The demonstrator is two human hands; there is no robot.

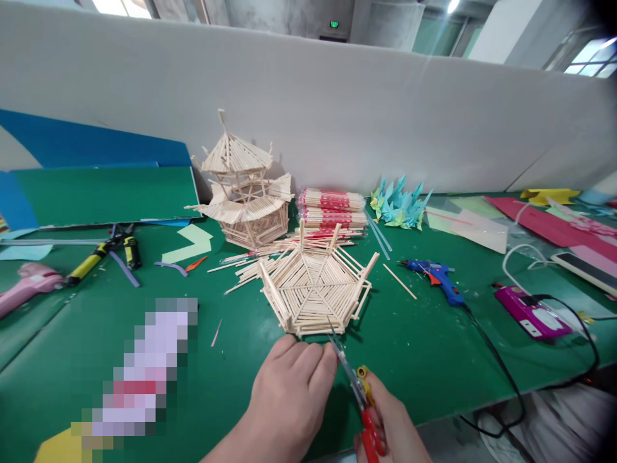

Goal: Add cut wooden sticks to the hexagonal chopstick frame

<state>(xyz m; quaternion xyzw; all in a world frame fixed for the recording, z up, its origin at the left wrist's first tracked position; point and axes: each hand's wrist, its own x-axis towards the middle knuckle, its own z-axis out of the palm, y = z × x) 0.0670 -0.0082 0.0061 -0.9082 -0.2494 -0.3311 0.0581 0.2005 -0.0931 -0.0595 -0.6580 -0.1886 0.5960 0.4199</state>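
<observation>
My left hand (294,392) is closed at the front rim of an eight-sided base (313,289) built of thin wooden sticks. Its fingertips are turned away from view, so what they pinch is hidden. Several short posts stand up around the base. In my right hand (393,418) are scissors (355,381) with red handles, the blades pointing up and left toward the front rim. A small yellow part (364,378) shows between the scissors and my fingers. Behind the base stands a stick pagoda (245,193) with two roof tiers.
Wrapped bundles of sticks (332,207) and loose sticks (260,270) lie behind the base. A blue glue gun (436,276) and a purple power box (530,313) with cables are right. Yellow-handled pliers (91,262) lie left. Blue folded paper (400,202) stands at the back.
</observation>
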